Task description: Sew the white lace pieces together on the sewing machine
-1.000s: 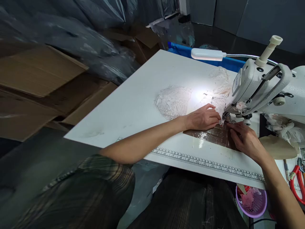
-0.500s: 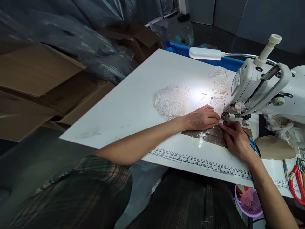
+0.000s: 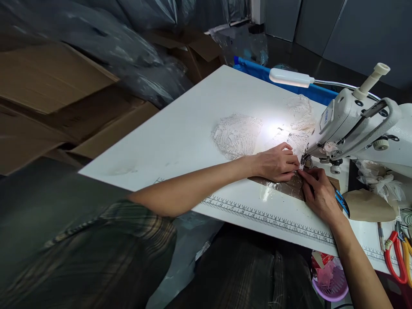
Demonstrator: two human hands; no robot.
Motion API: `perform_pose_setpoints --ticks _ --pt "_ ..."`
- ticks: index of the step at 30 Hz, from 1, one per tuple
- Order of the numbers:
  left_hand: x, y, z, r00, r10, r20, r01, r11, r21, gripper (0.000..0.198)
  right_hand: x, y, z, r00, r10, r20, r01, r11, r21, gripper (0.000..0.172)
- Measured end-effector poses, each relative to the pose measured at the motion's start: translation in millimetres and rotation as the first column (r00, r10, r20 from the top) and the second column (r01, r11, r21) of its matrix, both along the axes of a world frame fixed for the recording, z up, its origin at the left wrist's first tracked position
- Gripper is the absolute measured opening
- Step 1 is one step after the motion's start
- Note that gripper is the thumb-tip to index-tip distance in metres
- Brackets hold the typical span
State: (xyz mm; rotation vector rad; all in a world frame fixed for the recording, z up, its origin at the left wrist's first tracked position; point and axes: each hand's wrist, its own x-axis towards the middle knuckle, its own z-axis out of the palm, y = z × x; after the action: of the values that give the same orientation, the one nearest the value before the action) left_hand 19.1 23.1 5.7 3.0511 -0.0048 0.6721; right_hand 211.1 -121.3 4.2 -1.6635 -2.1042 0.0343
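Note:
My left hand [image 3: 279, 164] presses down beside the needle of a white sewing machine [image 3: 346, 118], its bent fingers gripping pale lace fabric [image 3: 298, 139]. Thumb and forefinger of my right hand [image 3: 319, 192] pinch the fabric's near edge, just in front of the presser foot. Most of the gripped edge is hidden by the fingers. Under both hands lies a shiny brown sheet [image 3: 291, 189]. A separate lace piece [image 3: 237, 135] rests flat to the left. The blue handle [image 3: 341, 202] of a tool shows beside my right hand.
A lit lamp [image 3: 289, 78] hangs over the white table [image 3: 174, 141]. Red-handled scissors [image 3: 396, 257] and a brown pattern piece [image 3: 368, 205] lie on the right. Below the edge is a purple basket [image 3: 334, 285] with scraps. Cardboard boxes [image 3: 48, 77] stand at left.
The view has shifted slightly, so the table and machine sit a little differently in it. Both hands keep their hold at the needle, with the fingertips now closer together.

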Motion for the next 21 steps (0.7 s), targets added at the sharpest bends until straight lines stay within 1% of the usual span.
perform_pose_setpoints --ticks 4,7,11,13,16,21 --pt "-1 1 -3.5 0.997 -0.017 0.071 0.018 1.000 -0.006 0.022 -1 0 3.0 0.999 -0.010 -0.050 0.008 0.999 -0.040 0.040" --pt "0 3 -7.1 0.993 0.001 0.121 0.004 0.999 -0.046 0.021 2 0 4.7 0.985 -0.036 -0.168 0.023 0.997 -0.076 0.039" --pt "2 2 -7.5 0.989 0.072 0.131 -0.059 0.993 -0.099 0.020 9 1 5.5 0.928 -0.140 -0.344 0.117 0.989 -0.088 0.037" --pt "3 1 -6.0 0.984 0.106 0.142 -0.089 0.989 -0.121 0.019 11 1 5.0 0.897 -0.192 -0.399 0.164 0.981 -0.103 0.035" --pt "3 0 -3.7 0.980 0.111 0.163 -0.089 0.987 -0.135 0.021 10 0 4.4 0.878 -0.232 -0.419 0.198 0.972 -0.124 0.033" --pt "2 -1 -3.0 0.986 0.058 0.159 -0.042 0.994 -0.103 0.022 5 -2 5.1 0.888 -0.247 -0.388 0.209 0.968 -0.138 0.033"
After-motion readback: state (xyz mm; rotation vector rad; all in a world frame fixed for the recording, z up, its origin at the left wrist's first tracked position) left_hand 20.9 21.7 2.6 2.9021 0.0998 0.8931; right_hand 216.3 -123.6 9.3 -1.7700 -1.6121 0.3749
